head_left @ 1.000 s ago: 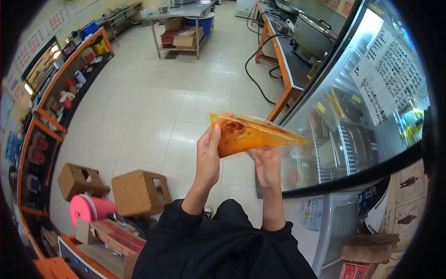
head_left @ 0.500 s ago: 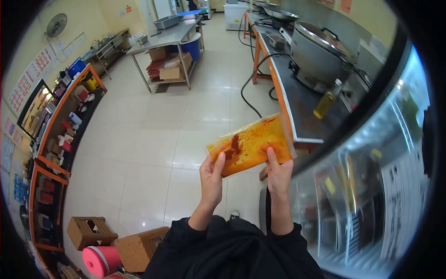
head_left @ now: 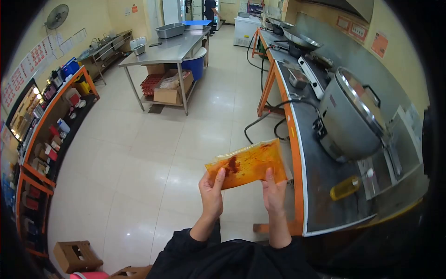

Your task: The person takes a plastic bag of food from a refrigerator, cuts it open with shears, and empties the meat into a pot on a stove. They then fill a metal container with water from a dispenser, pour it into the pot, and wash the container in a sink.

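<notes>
A flat clear bag of orange-yellow oily food (head_left: 248,163) with dark red patches is held in front of my body, slightly tilted. My left hand (head_left: 213,193) grips its lower left corner, thumb on top. My right hand (head_left: 274,190) pinches its lower right side, the thumb lying over the front. The fingers behind the bag are hidden. To the right of the bag is a dark counter (head_left: 320,186) with an orange frame, bearing a bottle of yellow oil (head_left: 344,188) and a large grey cooker (head_left: 350,116).
Woks (head_left: 302,39) and a burner (head_left: 311,76) line the right counter. A steel table (head_left: 162,52) stands ahead on the left, and orange-framed shelves (head_left: 59,121) run along the left. A person (head_left: 210,14) stands far back. A brown stool (head_left: 76,256) is at lower left.
The view has moved forward along the counter, and the glass-doored fridge at the right has left view. The bag sits slightly lower in view, still in both hands.
</notes>
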{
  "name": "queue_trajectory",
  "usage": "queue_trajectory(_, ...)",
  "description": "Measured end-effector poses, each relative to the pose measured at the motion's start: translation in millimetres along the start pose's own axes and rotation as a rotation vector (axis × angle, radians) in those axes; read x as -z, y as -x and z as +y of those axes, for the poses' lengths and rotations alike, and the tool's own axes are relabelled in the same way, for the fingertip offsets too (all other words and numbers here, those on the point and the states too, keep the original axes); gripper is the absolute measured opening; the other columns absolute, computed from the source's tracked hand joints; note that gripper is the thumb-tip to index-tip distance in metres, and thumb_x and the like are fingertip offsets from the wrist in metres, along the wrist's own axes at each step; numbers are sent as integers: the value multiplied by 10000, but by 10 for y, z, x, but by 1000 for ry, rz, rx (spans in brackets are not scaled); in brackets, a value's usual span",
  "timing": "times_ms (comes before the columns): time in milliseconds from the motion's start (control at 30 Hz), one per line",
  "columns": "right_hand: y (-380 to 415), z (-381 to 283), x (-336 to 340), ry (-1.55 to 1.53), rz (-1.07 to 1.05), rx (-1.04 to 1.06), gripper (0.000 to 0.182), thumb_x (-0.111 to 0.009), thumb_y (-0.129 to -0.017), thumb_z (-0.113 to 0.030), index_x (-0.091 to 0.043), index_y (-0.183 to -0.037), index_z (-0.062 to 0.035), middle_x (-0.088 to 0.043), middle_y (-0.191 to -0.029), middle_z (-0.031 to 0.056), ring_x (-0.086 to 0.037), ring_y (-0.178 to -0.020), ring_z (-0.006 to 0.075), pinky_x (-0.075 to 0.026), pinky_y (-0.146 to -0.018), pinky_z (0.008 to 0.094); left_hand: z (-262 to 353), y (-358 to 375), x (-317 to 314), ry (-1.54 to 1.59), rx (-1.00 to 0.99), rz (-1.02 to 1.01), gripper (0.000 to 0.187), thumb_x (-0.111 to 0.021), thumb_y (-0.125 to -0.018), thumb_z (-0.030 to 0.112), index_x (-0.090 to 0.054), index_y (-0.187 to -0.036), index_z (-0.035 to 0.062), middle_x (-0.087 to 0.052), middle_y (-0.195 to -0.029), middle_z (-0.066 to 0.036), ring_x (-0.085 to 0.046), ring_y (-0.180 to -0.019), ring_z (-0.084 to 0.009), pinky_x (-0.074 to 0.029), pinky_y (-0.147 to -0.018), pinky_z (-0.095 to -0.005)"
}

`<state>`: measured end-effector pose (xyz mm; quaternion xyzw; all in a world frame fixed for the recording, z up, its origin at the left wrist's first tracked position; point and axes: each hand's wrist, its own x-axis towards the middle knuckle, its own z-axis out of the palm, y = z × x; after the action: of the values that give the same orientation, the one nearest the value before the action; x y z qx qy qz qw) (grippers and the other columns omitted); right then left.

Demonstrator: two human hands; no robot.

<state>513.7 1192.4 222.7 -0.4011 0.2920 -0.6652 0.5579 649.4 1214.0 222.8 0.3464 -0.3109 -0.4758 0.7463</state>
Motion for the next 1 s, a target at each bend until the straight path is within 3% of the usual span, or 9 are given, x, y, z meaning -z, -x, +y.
queue_trajectory(33,-236,14,-91,-43,18,12,332,-558,-840,-73,-462,-1141,29,-545,-1069,84,-536,-963,163,-424,-850,274,-22,-258,-30,-5,-17,-12,224,-506,-871,124,-542,-1051,-4,-576,-999,-54,-528,-920,-123,-392,-833,-258)
queue_trajectory(133,-891,220,6,64,-138,-52,402,-568,-834,-88,-415,-1199,-17,-489,-1168,77,-462,-1091,183,-359,-937,313,-109,-1025,-196,-34,-35,-57,213,-517,-869,136,-548,-1038,11,-577,-949,-33,-527,-860,-112,-399,-800,-250)
queue_trajectory(400,-2424,532,258,335,267,85,372,-601,-814,-90,-463,-1147,3,-552,-1038,60,-521,-938,138,-404,-847,261,-914,-2499,-772,-75,143,-220,289,-511,-877,195,-529,-1093,4,-552,-1050,-62,-506,-957,-125,-376,-861,-261)
queue_trajectory(533,-3342,655,588,497,220,155,325,-597,-820,-104,-497,-1111,2,-571,-997,48,-545,-885,134,-423,-814,250,-1338,-3379,-1149,-56,172,-327,314,-472,-892,190,-510,-1119,-24,-549,-1077,-77,-511,-997,-161,-383,-887,-273)
queue_trajectory(633,-4102,724,701,239,305,215,294,-581,-834,-124,-515,-1093,-1,-570,-1003,44,-546,-868,130,-425,-802,250,-1675,-4071,-1485,-87,175,-441,313,-459,-896,183,-507,-1130,-19,-544,-1101,-85,-506,-1022,-164,-383,-892,-279)
queue_trajectory(800,-5396,813,835,206,387,293,292,-582,-830,-102,-513,-1095,0,-570,-1015,43,-535,-901,123,-415,-820,241,-1885,-5089,-1887,-271,90,-552,430,-359,-928,265,-410,-1230,-37,-441,-1241,-107,-419,-1136,-182,-287,-964,-297)
queue_trajectory(900,-6087,803,946,288,480,328,260,-599,-808,-53,-539,-1050,21,-587,-979,51,-548,-891,125,-426,-807,238,-2146,-5716,-1975,-201,278,-548,474,-318,-936,304,-365,-1261,-38,-421,-1263,-111,-408,-1150,-186,-279,-971,-308)
queue_trajectory(1000,-6726,782,1058,398,553,421,245,-604,-804,-46,-550,-1033,26,-594,-955,55,-556,-876,131,-431,-802,239,-2483,-6338,-2180,-90,350,-670,499,-297,-940,325,-320,-1280,-38,-420,-1262,-128,-403,-1164,-213,-271,-994,-345)
